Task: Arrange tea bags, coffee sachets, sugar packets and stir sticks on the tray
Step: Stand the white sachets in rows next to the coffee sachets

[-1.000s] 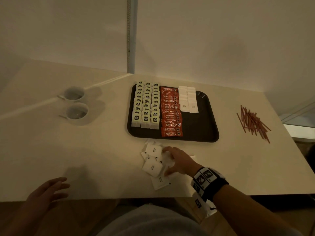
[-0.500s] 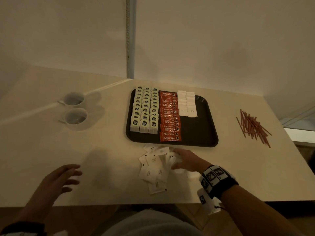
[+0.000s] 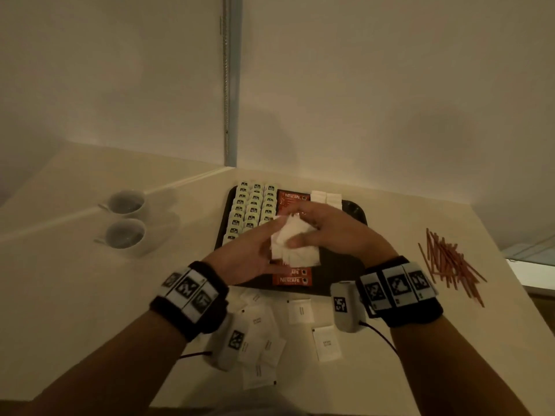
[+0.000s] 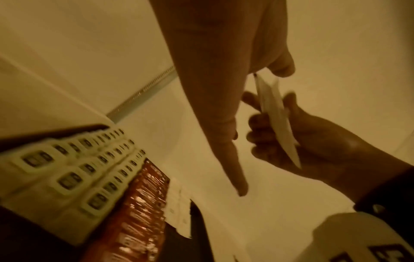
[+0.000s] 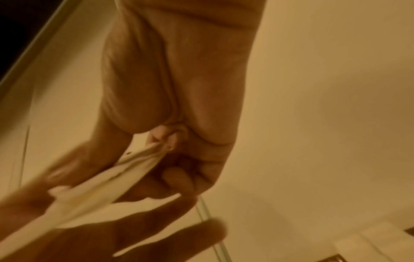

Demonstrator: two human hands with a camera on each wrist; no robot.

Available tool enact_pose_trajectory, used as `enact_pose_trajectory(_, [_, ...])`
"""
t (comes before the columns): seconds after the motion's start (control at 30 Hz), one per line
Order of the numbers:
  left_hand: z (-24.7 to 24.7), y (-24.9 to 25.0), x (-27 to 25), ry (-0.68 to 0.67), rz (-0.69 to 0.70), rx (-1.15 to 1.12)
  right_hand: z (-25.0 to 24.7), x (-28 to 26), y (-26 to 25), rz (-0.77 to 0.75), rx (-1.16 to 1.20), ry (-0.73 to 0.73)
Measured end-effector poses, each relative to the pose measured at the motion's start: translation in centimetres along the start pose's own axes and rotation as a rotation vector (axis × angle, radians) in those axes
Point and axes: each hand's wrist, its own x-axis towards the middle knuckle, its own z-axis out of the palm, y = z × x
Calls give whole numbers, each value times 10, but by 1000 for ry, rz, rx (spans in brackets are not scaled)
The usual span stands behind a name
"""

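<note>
A dark tray [image 3: 345, 274] carries three rows of tea bags [image 3: 252, 205], a column of red coffee sachets [image 3: 292, 196] and two short columns of white sugar packets [image 3: 326, 198]. Above the tray's middle my right hand [image 3: 295, 228] grips a bunch of white sugar packets [image 3: 300, 256], fingers curled round them [image 4: 277, 124]. My left hand [image 3: 270, 244] meets the bunch from the left with straight fingers [image 4: 224, 141] touching it. More sugar packets [image 3: 261, 322] lie loose on the table in front of the tray. Red stir sticks [image 3: 447, 262] lie heaped to the right.
Two white cups [image 3: 127, 202] [image 3: 126, 235] stand left of the tray. The table ends at a wall behind the tray and at an edge just right of the stir sticks. The tray's right part is bare dark surface.
My right hand has lifted a bunch of sugar packets from the loose pile up over the tray. My left hand rose from the table's near left edge and joined it at the bunch.
</note>
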Motion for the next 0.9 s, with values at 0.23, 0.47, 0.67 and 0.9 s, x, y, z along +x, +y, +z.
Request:
enact_pose_trajectory(0.23, [26,32,41,133,19,-208,-10,33,6,-106,-30,392])
enact_pose_trajectory(0.47, [29,46,59,203,33,-107,-25,47,27,-84,-40,547])
enact_pose_trajectory(0.67, [18,47,72,282,83,-125,-25,40,44,-13,463,596])
enact_pose_trajectory(0.9, [6,37,87,383,126,-24,-19,41,58,-49,466,590])
